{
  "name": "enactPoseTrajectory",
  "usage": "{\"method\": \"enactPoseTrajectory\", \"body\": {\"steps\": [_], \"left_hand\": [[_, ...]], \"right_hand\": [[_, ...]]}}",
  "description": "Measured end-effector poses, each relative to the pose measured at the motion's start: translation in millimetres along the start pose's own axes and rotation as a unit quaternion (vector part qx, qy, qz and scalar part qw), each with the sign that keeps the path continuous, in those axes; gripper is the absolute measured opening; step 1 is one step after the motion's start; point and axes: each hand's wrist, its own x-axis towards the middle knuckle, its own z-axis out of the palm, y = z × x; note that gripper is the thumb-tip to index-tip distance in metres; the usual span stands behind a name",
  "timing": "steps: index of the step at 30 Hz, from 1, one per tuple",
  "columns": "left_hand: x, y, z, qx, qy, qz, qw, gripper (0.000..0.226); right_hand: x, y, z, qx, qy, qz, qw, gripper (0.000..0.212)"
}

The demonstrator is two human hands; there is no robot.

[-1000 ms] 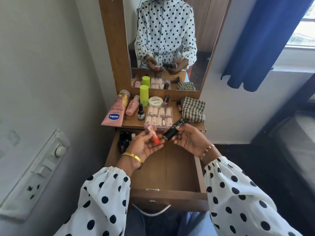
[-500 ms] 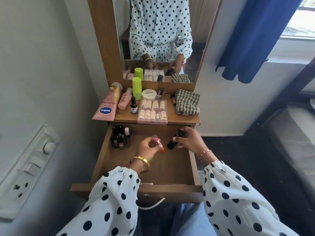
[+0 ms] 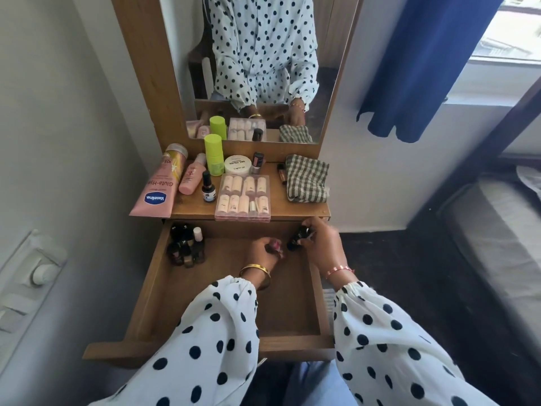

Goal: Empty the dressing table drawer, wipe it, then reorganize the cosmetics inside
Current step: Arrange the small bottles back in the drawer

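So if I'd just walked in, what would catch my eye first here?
Probably the two hands low in the open drawer: the left hand grips a small pinkish tube, and the right hand holds a black tube. A cluster of dark nail polish bottles stands in the drawer's back left corner. Above, the tabletop carries a big pink Vaseline tube on the left and a folded checked cloth on the right.

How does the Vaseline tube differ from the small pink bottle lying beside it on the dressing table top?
The Vaseline tube is longer and wider than the small pink bottle. The tube is flat at its crimped near end and overhangs the table edge; the bottle is rounded and lies wholly on the top. The tube carries a blue logo; the bottle does not. Both are pink and lie with their caps toward the mirror.
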Motion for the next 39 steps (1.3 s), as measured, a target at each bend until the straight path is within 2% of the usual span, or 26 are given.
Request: {"method": "enactPoseTrajectory", "body": {"steps": [5,12,19,27,39], "left_hand": [[10,-1,8,0.016,0.024,-0.008,1.000,0.022],[24,7,13,0.096,0.018,0.037,0.994,0.019],[27,12,15,0.171,-0.002,0.089,0.981,0.020],[27,14,11,0.236,-0.010,0.072,0.969,0.025],[16,17,10,0.202,0.000,0.080,0.976,0.026]], "right_hand": [[-3,1,10,-0.080,0.037,-0.063,0.994,0.032],[1,1,15,-0.182,0.010,-0.088,0.979,0.021],[0,-3,16,-0.209,0.036,-0.118,0.970,0.011],[3,-2,16,-0.200,0.023,-0.112,0.973,0.009],[1,4,10,-0.200,0.016,-0.105,0.974,0.023]]}}
